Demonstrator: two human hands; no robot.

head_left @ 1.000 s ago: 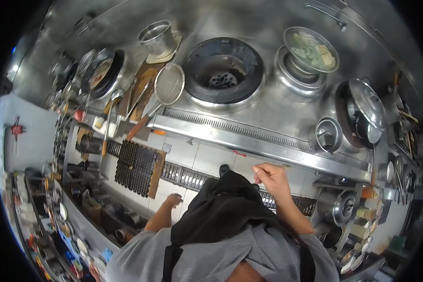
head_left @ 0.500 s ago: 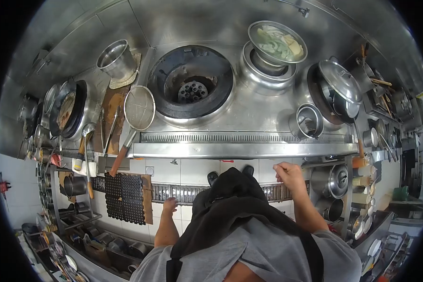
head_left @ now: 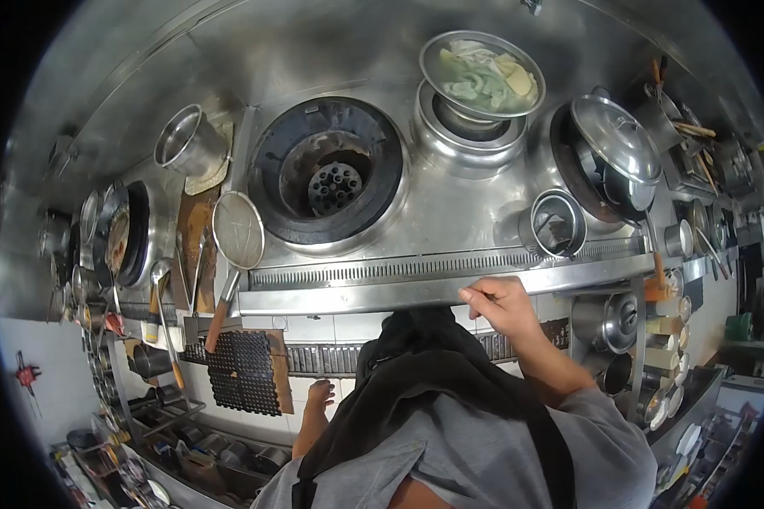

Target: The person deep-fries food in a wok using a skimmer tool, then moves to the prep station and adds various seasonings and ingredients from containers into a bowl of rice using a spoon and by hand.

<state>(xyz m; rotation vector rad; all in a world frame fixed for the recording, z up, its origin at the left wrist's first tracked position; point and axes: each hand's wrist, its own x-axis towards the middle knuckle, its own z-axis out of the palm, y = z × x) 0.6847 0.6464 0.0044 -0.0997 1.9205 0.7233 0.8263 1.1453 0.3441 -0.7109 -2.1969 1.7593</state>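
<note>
My right hand is over the front edge of the steel range, its fingers curled in with nothing visible in them. I cannot tell whether it touches the edge. My left hand hangs low beside my apron, loosely bent, fingers slightly apart, holding nothing. Ahead is a wok burner with no wok on it. A mesh strainer lies to its left, its wooden handle sticking out past the edge. A steel bowl of cut vegetables rests on a ringed pot stand at the back.
On the right stand an open steel pot and a domed lid over another burner. To the left are a tall steel pot, tongs and a ladle. A black rubber mat and a drain grate lie on the floor.
My view has shifted and tilted as my body turned slightly and came closer to the range. My right hand has moved forward to its front edge. My left hand still hangs low.
</note>
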